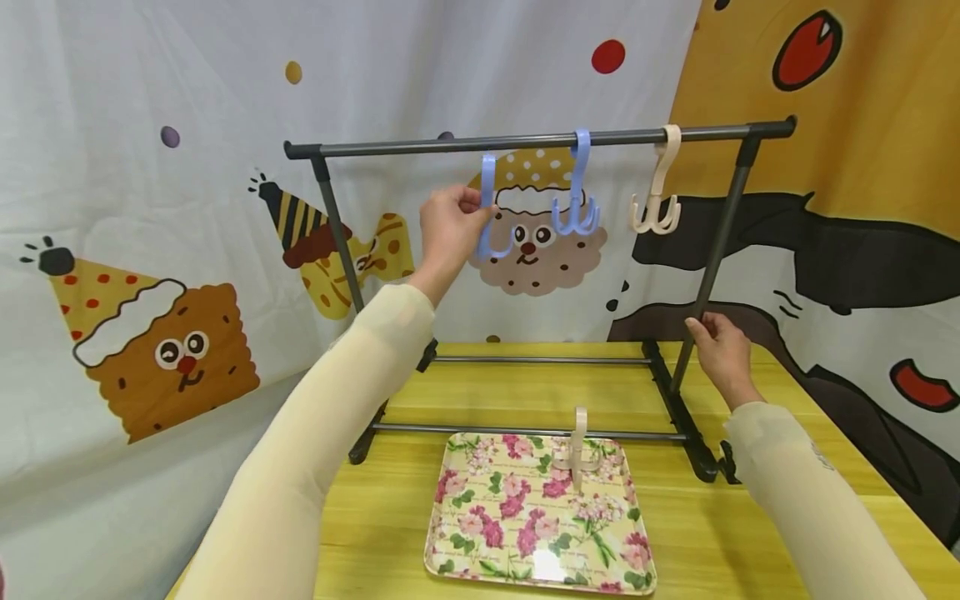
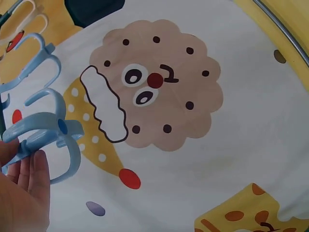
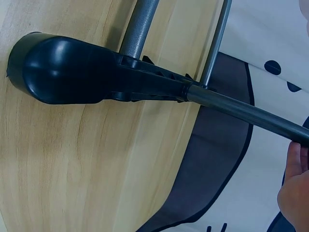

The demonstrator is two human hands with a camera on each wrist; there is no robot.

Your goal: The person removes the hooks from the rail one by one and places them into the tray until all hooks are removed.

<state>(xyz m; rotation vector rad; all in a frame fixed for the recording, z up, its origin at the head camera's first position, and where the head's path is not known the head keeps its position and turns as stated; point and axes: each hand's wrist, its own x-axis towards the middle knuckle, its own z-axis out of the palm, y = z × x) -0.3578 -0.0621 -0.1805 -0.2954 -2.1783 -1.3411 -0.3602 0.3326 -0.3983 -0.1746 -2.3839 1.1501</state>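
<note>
A blue multi-prong hook [image 1: 487,177] is pinched between the thumb and fingers of my left hand [image 1: 447,232], its top just under the rack's top rail [image 1: 405,148]. In the left wrist view the blue hook's [image 2: 62,126] curved prongs point out past the fingers. Another blue hook [image 1: 578,171] and a beige hook [image 1: 661,177] hang from the rail further right. My right hand [image 1: 724,352] grips the dark right post [image 1: 716,258] of the rack low down. Only part of that hand [image 3: 295,188] shows in the right wrist view.
A flowered tray [image 1: 487,508] lies on the yellow wooden table [image 1: 712,542], in front of the rack's lower bars [image 1: 517,361]. One beige hook [image 1: 580,425] is on the tray. Behind everything hangs a cartoon-printed curtain [image 1: 225,200]. The rack's dark foot [image 3: 72,70] stands on the table.
</note>
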